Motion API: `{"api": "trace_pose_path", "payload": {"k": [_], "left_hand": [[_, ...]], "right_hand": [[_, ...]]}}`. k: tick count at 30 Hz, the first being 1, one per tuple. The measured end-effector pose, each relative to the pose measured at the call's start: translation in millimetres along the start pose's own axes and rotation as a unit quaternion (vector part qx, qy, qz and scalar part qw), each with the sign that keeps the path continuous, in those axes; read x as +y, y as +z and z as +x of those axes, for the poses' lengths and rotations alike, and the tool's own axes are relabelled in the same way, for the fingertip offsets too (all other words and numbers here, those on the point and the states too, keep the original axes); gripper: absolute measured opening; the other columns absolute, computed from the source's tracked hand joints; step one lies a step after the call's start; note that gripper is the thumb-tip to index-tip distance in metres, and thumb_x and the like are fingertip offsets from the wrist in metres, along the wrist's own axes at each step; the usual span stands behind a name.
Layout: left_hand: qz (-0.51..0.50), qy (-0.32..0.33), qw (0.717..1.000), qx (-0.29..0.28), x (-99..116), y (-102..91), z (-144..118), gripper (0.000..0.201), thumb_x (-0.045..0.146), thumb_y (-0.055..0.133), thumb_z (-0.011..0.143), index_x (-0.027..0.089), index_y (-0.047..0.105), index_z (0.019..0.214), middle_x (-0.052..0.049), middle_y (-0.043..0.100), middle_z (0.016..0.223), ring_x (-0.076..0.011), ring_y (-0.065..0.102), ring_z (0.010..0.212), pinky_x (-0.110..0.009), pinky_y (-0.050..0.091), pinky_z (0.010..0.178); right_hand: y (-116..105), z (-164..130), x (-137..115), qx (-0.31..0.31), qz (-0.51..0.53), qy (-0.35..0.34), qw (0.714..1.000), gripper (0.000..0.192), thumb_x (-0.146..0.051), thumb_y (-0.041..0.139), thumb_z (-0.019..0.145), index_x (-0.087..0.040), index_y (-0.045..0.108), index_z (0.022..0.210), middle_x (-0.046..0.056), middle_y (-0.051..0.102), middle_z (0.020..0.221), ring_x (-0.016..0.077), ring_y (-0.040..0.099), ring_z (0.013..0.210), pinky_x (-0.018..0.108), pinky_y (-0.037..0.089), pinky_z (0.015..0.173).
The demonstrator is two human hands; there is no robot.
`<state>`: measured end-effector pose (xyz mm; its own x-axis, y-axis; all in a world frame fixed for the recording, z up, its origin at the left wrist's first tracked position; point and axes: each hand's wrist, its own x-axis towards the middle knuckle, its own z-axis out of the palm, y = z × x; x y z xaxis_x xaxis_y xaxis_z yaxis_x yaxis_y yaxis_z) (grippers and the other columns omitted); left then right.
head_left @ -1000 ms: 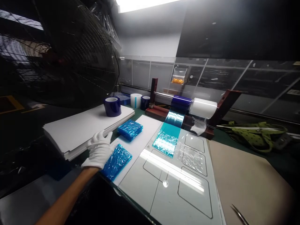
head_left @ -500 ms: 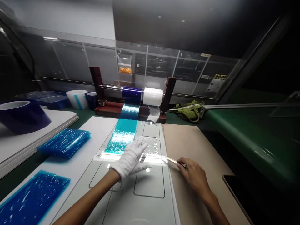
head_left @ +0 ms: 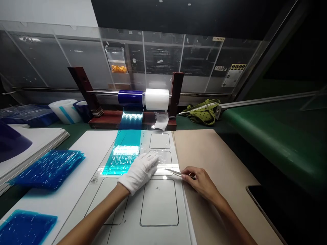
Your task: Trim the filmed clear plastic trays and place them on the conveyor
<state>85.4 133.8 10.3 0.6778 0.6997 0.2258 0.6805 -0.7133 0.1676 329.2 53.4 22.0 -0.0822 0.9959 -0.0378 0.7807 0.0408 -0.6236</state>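
My left hand (head_left: 139,172), in a white glove, lies flat with fingers spread on the white template board (head_left: 158,204), pressing on clear film (head_left: 160,156) beside the blue film strip (head_left: 125,153). My bare right hand (head_left: 198,180) pinches metal tweezers (head_left: 173,172) whose tip points left at the clear film near my left fingertips. The blue strip runs back to a blue roll (head_left: 130,97) on a wooden stand, next to a white roll (head_left: 157,99).
Stacks of blue film pieces (head_left: 48,168) (head_left: 24,228) lie at the left on white sheets. Tape rolls (head_left: 65,110) stand at the back left. A brown board (head_left: 217,170) lies to the right, a green bag (head_left: 201,110) behind it, and a green belt (head_left: 276,143) beyond.
My view swung right from the left stacks to the template board. My left hand moved from the blue stack onto the clear film, and my right hand came in holding tweezers.
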Motion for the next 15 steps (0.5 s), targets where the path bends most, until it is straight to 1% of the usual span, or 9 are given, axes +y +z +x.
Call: {"api": "trace_pose_path", "payload": {"k": [1, 3, 4, 6, 8, 9, 10, 12, 15], "left_hand": [[0.011, 0.004, 1.0, 0.008, 0.1, -0.5, 0.3, 0.031, 0.019, 0.046, 0.091, 0.023, 0.051, 0.121, -0.006, 0.063, 0.112, -0.02, 0.058, 0.102, -0.039, 0.048, 0.094], [0.034, 0.012, 0.999, 0.024, 3.7, -3.0, -3.7, 0.039, 0.004, 0.039, 0.088, 0.022, 0.052, 0.119, -0.005, 0.065, 0.106, -0.0177, 0.061, 0.097, -0.038, 0.05, 0.092], [0.046, 0.016, 0.998, 0.034, 7.7, -5.0, -8.9, 0.044, -0.001, 0.036, 0.086, 0.022, 0.051, 0.12, -0.005, 0.066, 0.107, -0.0174, 0.061, 0.096, -0.037, 0.051, 0.091], [0.067, 0.025, 0.996, 0.055, 19.8, -9.4, -26.4, 0.055, -0.008, 0.031, 0.082, 0.02, 0.049, 0.125, -0.006, 0.065, 0.115, -0.0181, 0.062, 0.102, -0.038, 0.052, 0.092], [0.095, 0.035, 0.992, 0.081, 34.9, -11.6, -51.5, 0.064, -0.013, 0.027, 0.078, 0.019, 0.046, 0.13, -0.007, 0.061, 0.127, -0.0186, 0.06, 0.113, -0.039, 0.05, 0.097], [0.113, 0.041, 0.988, 0.101, 42.4, -10.9, -65.7, 0.067, -0.014, 0.027, 0.076, 0.02, 0.046, 0.131, -0.006, 0.061, 0.13, -0.0175, 0.059, 0.115, -0.037, 0.049, 0.099], [0.142, 0.049, 0.981, 0.123, 49.5, -8.8, -80.2, 0.068, -0.013, 0.029, 0.076, 0.021, 0.046, 0.132, -0.003, 0.061, 0.13, -0.0161, 0.059, 0.115, -0.034, 0.049, 0.098], [0.173, 0.073, 0.967, 0.172, 62.6, -1.3, -108.4, 0.056, -0.003, 0.035, 0.082, 0.022, 0.05, 0.13, 0.0, 0.066, 0.123, -0.0142, 0.061, 0.112, -0.027, 0.051, 0.092], [0.161, 0.105, 0.967, 0.166, 83.3, 10.0, -145.2, 0.038, 0.018, 0.046, 0.09, 0.025, 0.057, 0.125, 0.001, 0.067, 0.12, -0.0141, 0.06, 0.11, -0.022, 0.051, 0.087]], "right_hand": [[-1.1, -1.6, 3.3, -0.001, 0.004, 0.001, 1.0, 0.02, -0.034, 0.051, 0.09, -0.028, 0.07, 0.088, -0.004, 0.072, 0.088, 0.0142, 0.066, 0.083, 0.022, 0.047, 0.069], [-3.0, -7.0, 12.4, 0.011, -0.005, 0.01, 1.0, 0.023, -0.036, 0.048, 0.091, -0.027, 0.069, 0.09, -0.002, 0.071, 0.092, 0.0158, 0.065, 0.086, 0.024, 0.048, 0.071], [-3.7, -10.7, 18.2, 0.022, -0.017, 0.019, 0.999, 0.024, -0.036, 0.046, 0.091, -0.026, 0.068, 0.091, 0.0, 0.071, 0.094, 0.0174, 0.065, 0.087, 0.027, 0.048, 0.072], [-4.1, -19.8, 31.4, 0.049, -0.049, 0.04, 0.997, 0.027, -0.036, 0.043, 0.091, -0.024, 0.067, 0.092, 0.004, 0.068, 0.098, 0.0215, 0.063, 0.09, 0.032, 0.047, 0.074], [-3.5, -30.4, 44.5, 0.072, -0.08, 0.058, 0.993, 0.028, -0.036, 0.042, 0.09, -0.023, 0.066, 0.093, 0.007, 0.066, 0.099, 0.0252, 0.062, 0.093, 0.037, 0.046, 0.075], [-2.9, -35.8, 50.1, 0.079, -0.093, 0.063, 0.99, 0.028, -0.037, 0.042, 0.09, -0.023, 0.065, 0.094, 0.007, 0.065, 0.099, 0.0264, 0.061, 0.094, 0.038, 0.046, 0.075], [-2.3, -41.2, 54.9, 0.086, -0.103, 0.067, 0.989, 0.028, -0.037, 0.042, 0.09, -0.023, 0.065, 0.096, 0.007, 0.065, 0.099, 0.027, 0.06, 0.095, 0.039, 0.046, 0.075], [-1.2, -50.9, 61.5, 0.096, -0.119, 0.072, 0.986, 0.028, -0.036, 0.041, 0.089, -0.023, 0.064, 0.098, 0.008, 0.064, 0.1, 0.0272, 0.06, 0.096, 0.04, 0.046, 0.077], [-0.2, -62.1, 66.0, 0.108, -0.136, 0.07, 0.982, 0.028, -0.035, 0.043, 0.089, -0.022, 0.064, 0.102, 0.008, 0.064, 0.103, 0.0275, 0.059, 0.099, 0.042, 0.046, 0.082]]}}
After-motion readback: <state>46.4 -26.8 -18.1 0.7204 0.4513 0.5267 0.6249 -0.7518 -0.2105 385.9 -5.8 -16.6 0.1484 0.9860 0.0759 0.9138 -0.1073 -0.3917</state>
